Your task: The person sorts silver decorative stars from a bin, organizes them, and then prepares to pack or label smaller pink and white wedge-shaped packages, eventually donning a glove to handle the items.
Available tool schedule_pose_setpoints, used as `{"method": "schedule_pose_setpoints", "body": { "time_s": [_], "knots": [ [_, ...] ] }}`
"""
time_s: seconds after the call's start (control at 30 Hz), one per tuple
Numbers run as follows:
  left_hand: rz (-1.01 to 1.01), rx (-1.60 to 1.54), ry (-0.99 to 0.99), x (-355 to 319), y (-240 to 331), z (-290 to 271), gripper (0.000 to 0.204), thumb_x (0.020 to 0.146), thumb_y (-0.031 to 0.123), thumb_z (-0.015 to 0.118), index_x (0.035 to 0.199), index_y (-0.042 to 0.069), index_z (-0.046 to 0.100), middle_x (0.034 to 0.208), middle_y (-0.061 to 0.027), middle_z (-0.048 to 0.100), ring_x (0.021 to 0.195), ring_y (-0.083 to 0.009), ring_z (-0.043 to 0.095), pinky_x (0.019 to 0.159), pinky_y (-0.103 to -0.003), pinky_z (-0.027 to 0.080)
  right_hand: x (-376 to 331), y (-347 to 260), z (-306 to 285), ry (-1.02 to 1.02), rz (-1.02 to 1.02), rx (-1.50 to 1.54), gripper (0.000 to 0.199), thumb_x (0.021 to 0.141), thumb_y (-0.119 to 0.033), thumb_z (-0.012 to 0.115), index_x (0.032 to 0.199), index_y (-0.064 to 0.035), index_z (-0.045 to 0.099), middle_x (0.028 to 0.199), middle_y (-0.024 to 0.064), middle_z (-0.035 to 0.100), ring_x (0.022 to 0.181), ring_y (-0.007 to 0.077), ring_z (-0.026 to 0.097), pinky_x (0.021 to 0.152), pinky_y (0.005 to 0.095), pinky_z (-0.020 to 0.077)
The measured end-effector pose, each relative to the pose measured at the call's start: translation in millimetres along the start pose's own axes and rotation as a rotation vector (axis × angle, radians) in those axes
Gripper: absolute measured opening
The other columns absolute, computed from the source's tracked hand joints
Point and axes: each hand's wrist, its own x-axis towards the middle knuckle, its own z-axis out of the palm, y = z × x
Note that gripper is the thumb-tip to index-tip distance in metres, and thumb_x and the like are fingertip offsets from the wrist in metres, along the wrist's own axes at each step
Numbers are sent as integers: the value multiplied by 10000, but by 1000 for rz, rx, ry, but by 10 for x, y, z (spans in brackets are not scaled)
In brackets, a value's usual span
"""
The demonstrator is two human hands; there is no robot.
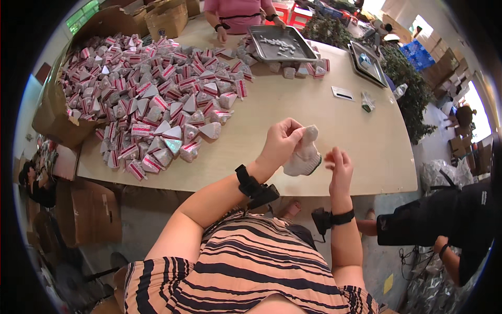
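My left hand (281, 142) pinches the top of a small white sock (304, 155) and holds it up above the near edge of the beige table (324, 120). Just to the right of the sock, my right hand (339, 166) hovers with fingers spread and nothing in it. Both wrists wear black bands. A big heap of pink-and-white triangular packets (151, 89) covers the table's left half, beyond my left hand.
A person in a pink top (238, 13) works at the far side by a metal tray (281, 43) holding small white pieces. A second tray (367, 63) lies at the right. Cardboard boxes (89, 209) stand to the left. Another person in black (444, 220) sits at the lower right.
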Motion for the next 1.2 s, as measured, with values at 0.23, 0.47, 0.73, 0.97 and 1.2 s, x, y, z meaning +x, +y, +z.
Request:
{"method": "schedule_pose_setpoints", "body": {
  "time_s": [0.23, 0.47, 0.73, 0.97, 1.2],
  "knots": [
    [-7, 69, 38, -6, -258, -170, 69, 868, 68, 540, 865, 5, 568, 746, -3, 584, 655, -50, 517, 587, -202, 440, -248, 471, 200, -216, 270, 99, 125, 826, -155, 640, 799, -37, 608, 731, 8, 608, 664, 70, 559, 577, 202, 416],
    [264, 513, 229, -33, -193, -369, 193, 791, 142, 644, 906, 22, 544, 708, -52, 540, 627, -135, 527, 577, -272, 447, 22, 354, 522, -217, 150, 184, 91, 832, -98, 628, 771, -58, 573, 727, -10, 586, 665, 58, 547, 605, 197, 445],
    [37, 844, 23, 61, -428, -387, 270, 670, 164, 639, 858, 33, 496, 709, -127, 583, 685, -309, 598, 606, -395, 473, 150, 592, 782, -360, 243, 77, 271, 913, -76, 433, 1137, 25, 547, 949, 58, 599, 811, 108, 566, 677, 231, 469],
    [-2, 886, 160, 171, -585, -544, 185, 699, 126, 595, 813, 21, 496, 662, -142, 578, 638, -326, 590, 570, -404, 461, 311, 775, 853, -504, 24, -224, 247, 889, -37, 447, 1102, 4, 565, 920, 63, 634, 740, 117, 585, 610, 243, 472],
    [-20, 575, 335, 218, -817, -487, 99, 732, 37, 578, 736, 12, 483, 626, -77, 558, 549, -165, 548, 503, -318, 433, 483, 1009, 877, -720, -447, -863, 78, 789, -79, 542, 776, -3, 538, 761, 159, 609, 737, 376, 586, 639, 452, 466]
  ]
}}
